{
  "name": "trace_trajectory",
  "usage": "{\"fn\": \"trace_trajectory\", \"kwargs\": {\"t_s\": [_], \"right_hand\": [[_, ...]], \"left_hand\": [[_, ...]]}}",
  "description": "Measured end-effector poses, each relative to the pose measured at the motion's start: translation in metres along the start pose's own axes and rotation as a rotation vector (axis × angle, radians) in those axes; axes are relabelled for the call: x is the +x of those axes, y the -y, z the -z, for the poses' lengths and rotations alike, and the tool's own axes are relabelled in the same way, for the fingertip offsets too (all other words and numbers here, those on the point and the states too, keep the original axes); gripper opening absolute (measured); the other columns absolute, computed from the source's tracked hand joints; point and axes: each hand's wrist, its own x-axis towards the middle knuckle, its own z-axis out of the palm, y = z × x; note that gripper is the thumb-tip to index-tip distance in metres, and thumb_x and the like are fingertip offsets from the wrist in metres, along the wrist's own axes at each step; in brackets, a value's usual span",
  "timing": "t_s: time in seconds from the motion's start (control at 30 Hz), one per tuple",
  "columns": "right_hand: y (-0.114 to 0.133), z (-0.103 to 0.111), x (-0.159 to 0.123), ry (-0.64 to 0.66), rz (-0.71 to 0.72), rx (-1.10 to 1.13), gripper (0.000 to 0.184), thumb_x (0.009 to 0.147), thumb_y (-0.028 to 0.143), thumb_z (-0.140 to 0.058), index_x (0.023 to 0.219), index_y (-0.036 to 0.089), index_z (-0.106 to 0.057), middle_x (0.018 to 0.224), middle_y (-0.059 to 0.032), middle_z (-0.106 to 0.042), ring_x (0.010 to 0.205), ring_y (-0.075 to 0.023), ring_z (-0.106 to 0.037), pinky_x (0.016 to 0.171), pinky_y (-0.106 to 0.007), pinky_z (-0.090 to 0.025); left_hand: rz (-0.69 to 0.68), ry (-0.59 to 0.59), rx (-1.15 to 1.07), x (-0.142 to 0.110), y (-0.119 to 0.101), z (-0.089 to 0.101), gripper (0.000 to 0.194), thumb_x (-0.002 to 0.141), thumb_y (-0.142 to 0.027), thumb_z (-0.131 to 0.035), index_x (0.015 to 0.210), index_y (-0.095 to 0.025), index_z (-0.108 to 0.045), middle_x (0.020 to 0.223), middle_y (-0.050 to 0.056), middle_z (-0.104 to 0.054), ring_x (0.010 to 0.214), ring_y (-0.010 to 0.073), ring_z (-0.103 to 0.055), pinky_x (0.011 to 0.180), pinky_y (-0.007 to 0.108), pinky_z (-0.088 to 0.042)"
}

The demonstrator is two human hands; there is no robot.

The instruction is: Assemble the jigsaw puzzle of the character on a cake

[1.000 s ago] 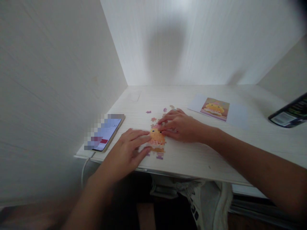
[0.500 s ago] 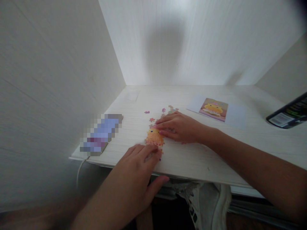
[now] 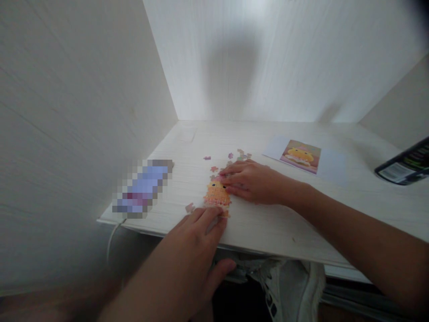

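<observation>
A partly joined jigsaw puzzle [image 3: 217, 194] with a yellow-orange figure and dark eyes lies near the table's front edge. My left hand [image 3: 197, 241] rests over its near edge, fingertips down on the lowest pieces and thumb held apart below the table edge. From the right, my right hand [image 3: 256, 181] lies with fingers stretched out, touching the puzzle's upper right side; its palm hides part of the table. Several loose puzzle pieces [image 3: 240, 154] lie beyond the right fingertips. A single pinkish piece [image 3: 190, 207] sits left of the puzzle, beside my left hand.
A picture card [image 3: 300, 155] of the yellow figure lies on white paper [image 3: 332, 167] at the back right. A dark bottle or can [image 3: 404, 164] stands at the far right. On the left is a blurred-out phone-like device [image 3: 144, 185] with a white cable [image 3: 110, 241]. White panels enclose the table.
My left hand has shifted slightly down, and the pinkish piece at its left now shows. My right fingers have drawn slightly right, uncovering more of the yellow figure. The view has shifted slightly.
</observation>
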Motion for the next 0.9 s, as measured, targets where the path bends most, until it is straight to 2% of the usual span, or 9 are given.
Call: {"fn": "trace_trajectory", "kwargs": {"t_s": [0.13, 0.2, 0.43, 0.67, 0.8, 0.9], "right_hand": [[0.011, -0.004, 0.0, -0.032, -0.011, 0.008, 0.033, 0.099, 0.026, -0.05, 0.13, 0.021, -0.063, 0.14, -0.0141, -0.057, 0.128, -0.0284, -0.054, 0.108, -0.051, -0.04], [0.016, -0.006, 0.0, -0.018, 0.019, 0.039, 0.033, 0.1, 0.025, -0.048, 0.129, 0.022, -0.064, 0.141, -0.014, -0.056, 0.131, -0.0287, -0.051, 0.108, -0.053, -0.04], [0.023, -0.002, 0.0, 0.047, 0.037, 0.059, 0.034, 0.1, 0.024, -0.048, 0.129, 0.028, -0.064, 0.141, -0.01, -0.057, 0.135, -0.0291, -0.047, 0.108, -0.054, -0.039], [0.024, 0.001, 0.0, 0.067, 0.014, 0.09, 0.037, 0.099, 0.025, -0.049, 0.132, 0.034, -0.062, 0.142, -0.0071, -0.056, 0.137, -0.0284, -0.045, 0.11, -0.055, -0.035], [0.023, 0.003, 0.0, 0.083, 0.016, 0.126, 0.04, 0.1, 0.02, -0.044, 0.131, 0.038, -0.063, 0.144, -0.0045, -0.055, 0.138, -0.0266, -0.045, 0.111, -0.054, -0.033], [0.022, 0.002, 0.0, 0.091, 0.011, 0.162, 0.045, 0.099, 0.014, -0.043, 0.131, 0.038, -0.063, 0.145, -0.0035, -0.055, 0.14, -0.0265, -0.044, 0.112, -0.054, -0.032]], "left_hand": [[0.011, -0.005, -0.019, 0.001, 0.003, -0.002, 0.062, 0.078, -0.039, -0.078, 0.131, -0.017, -0.056, 0.137, 0.01, -0.056, 0.121, 0.0342, -0.055, 0.105, 0.053, -0.051], [0.012, -0.005, -0.022, 0.001, 0.003, -0.002, 0.062, 0.079, -0.038, -0.077, 0.132, -0.017, -0.055, 0.137, 0.01, -0.056, 0.121, 0.0341, -0.055, 0.103, 0.053, -0.052], [0.015, -0.006, -0.039, 0.003, -0.001, 0.001, 0.066, 0.076, -0.034, -0.08, 0.133, -0.014, -0.053, 0.135, 0.013, -0.057, 0.12, 0.0349, -0.055, 0.102, 0.053, -0.053], [0.039, 0.037, -0.072, -0.001, 0.003, 0.0, 0.058, 0.083, -0.034, -0.074, 0.135, -0.021, -0.052, 0.139, 0.008, -0.052, 0.125, 0.0312, -0.05, 0.107, 0.053, -0.048], [0.056, 0.047, -0.068, -0.001, 0.003, -0.003, 0.06, 0.085, -0.034, -0.072, 0.139, -0.025, -0.048, 0.145, 0.004, -0.047, 0.13, 0.0289, -0.046, 0.112, 0.052, -0.044], [0.077, 0.102, -0.066, 0.002, 0.001, 0.0, 0.062, 0.086, -0.034, -0.069, 0.142, -0.026, -0.046, 0.149, 0.004, -0.042, 0.135, 0.0256, -0.043, 0.115, 0.048, -0.043]]}}
